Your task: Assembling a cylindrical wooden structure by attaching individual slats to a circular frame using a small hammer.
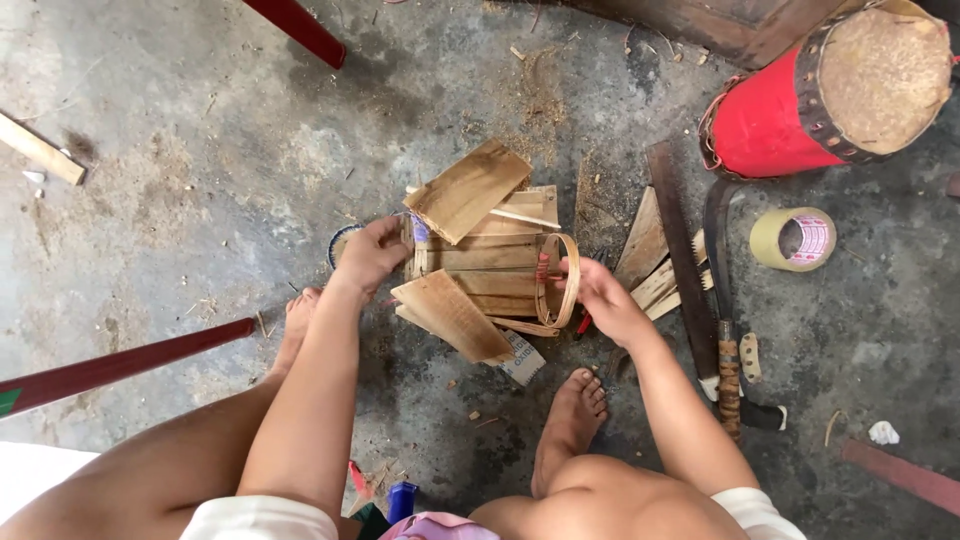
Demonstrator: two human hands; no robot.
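Hands (372, 255) (605, 295) grip rough wooden slats (490, 258); curved bamboo hoop (560, 280) at right.

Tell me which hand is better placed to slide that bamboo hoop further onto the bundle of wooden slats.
Right, most likely. The right hand already grips the bamboo hoop at the end of the bundle of wooden slats, while the left hand holds the bundle's other end, steadying it.

Grey concrete floor (180, 190), sawdust-strewn. On it: red drum (830, 95) far right, tape roll (793, 238) beside it, long-bladed knife (722, 310) right, wood slat (40, 148) far left, bare feet (572, 425) near.
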